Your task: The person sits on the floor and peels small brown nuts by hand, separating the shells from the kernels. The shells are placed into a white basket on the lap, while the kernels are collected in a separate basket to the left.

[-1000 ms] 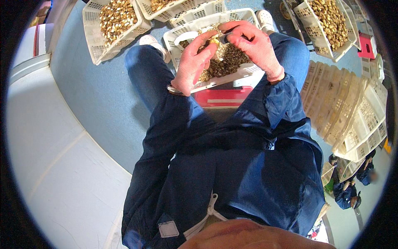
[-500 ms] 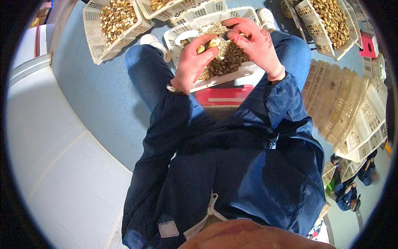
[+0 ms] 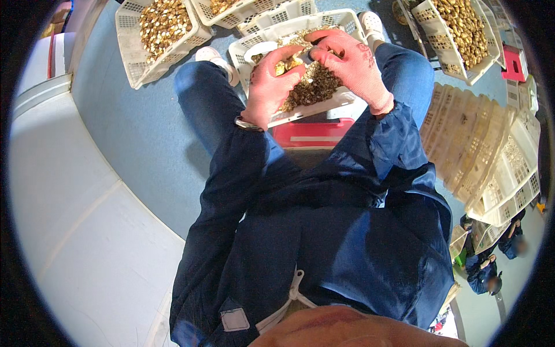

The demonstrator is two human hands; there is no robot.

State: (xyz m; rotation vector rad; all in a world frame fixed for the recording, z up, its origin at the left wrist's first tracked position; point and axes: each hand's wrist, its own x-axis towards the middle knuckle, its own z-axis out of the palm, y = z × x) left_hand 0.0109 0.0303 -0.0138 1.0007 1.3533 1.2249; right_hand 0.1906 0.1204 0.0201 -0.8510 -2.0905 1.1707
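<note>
Both my hands wear pinkish gloves and work above a white perforated crate [image 3: 338, 103] between my knees. In my left hand [image 3: 272, 81], thumb and fingers pinch a pale yellow-brown piece that looks like a mushroom [image 3: 281, 67]. My right hand [image 3: 354, 63] faces it with fingers curled and thumb bent in. Something small and dark shows at its fingertips, too small to name. Brown crumbly bits and paler pieces [image 3: 315, 87] lie in the crate below. A white curved handle-like piece [image 3: 260, 51] shows at its left side.
A crate of brown-and-white pieces [image 3: 165, 29] stands at the far left, another of golden-brown ones [image 3: 461, 32] at the far right. Stacked white crates [image 3: 468, 144] rise by my right side. A red stool-like object [image 3: 312, 132] sits under the near crate edge. Co-workers [image 3: 485, 272] are farther right.
My right hand has shifted slightly left and down, nearer my left hand. The left hand has moved a little, its fingers still around the piece.
</note>
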